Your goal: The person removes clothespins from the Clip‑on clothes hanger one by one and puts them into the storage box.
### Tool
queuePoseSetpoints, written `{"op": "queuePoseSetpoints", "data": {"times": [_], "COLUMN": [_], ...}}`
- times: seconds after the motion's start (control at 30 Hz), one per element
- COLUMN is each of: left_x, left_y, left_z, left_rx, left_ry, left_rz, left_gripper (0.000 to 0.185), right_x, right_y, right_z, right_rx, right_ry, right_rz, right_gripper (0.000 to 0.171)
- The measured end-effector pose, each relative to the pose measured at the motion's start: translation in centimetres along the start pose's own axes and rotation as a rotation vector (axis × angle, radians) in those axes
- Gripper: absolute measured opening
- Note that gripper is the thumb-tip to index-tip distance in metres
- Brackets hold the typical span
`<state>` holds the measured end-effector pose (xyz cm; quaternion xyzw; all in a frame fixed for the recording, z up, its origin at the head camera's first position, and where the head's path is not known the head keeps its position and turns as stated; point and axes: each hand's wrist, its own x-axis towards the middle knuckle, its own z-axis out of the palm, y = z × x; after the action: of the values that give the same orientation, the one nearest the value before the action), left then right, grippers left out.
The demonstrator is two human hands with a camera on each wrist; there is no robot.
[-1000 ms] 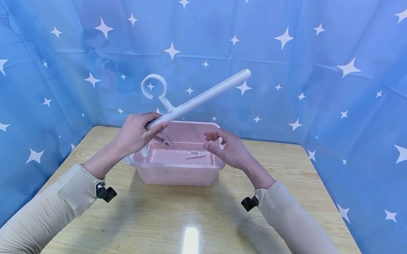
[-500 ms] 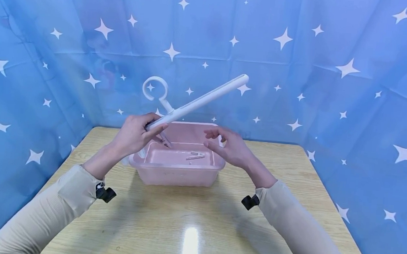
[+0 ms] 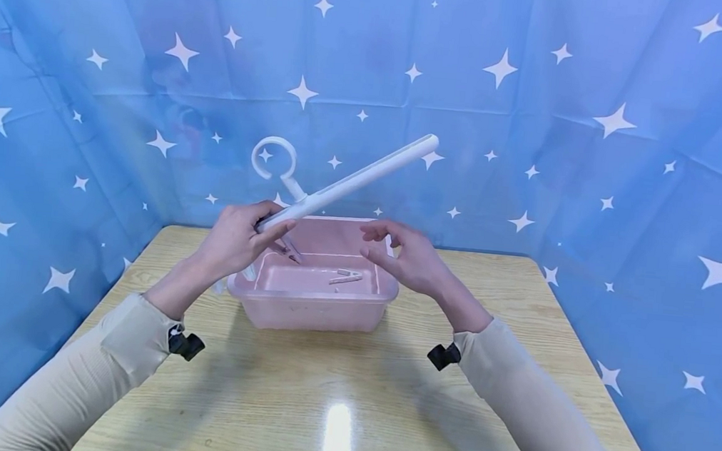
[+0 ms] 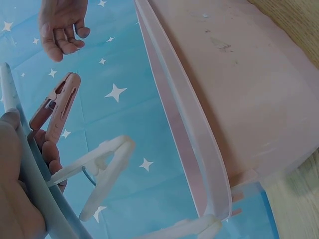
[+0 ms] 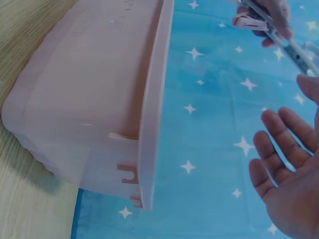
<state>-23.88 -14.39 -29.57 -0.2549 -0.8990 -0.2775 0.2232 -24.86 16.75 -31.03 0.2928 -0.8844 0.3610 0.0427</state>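
Note:
My left hand (image 3: 235, 242) grips a white clothes hanger (image 3: 348, 187) near its left part, over a pink plastic basin (image 3: 311, 309). The hanger's bar slants up to the right, its round hook pointing up. Below the bar, in the left wrist view, a pink clothespin (image 4: 59, 105) and a white clothespin (image 4: 102, 167) hang from it, with part of another white one lower down. One more white clothespin (image 3: 346, 277) lies inside the basin. Over the basin's right end my right hand (image 3: 411, 260) hovers with relaxed, slightly bent fingers and holds nothing.
The basin stands on a wood-grain table (image 3: 293, 406) toward its back edge. A blue star-patterned curtain (image 3: 376, 55) surrounds the table at the back and sides. The basin's rim rises between the two hands and the tabletop.
The hanger's raised right end has tipped down a little, and its hook with it. Both hands keep nearly the same places.

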Motion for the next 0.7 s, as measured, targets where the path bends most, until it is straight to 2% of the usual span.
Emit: {"op": "queuePoseSetpoints", "data": {"times": [0.7], "left_x": [0.0], "left_y": [0.0], "left_z": [-0.1], "left_rx": [0.013], "left_ry": [-0.002], "left_rz": [-0.010], "left_gripper": [0.028], "right_x": [0.0], "right_y": [-1.6], "right_z": [-1.1], "right_rx": [0.001], "right_ry": [0.028], "right_rz": [-0.050], "right_gripper": [0.041]}}
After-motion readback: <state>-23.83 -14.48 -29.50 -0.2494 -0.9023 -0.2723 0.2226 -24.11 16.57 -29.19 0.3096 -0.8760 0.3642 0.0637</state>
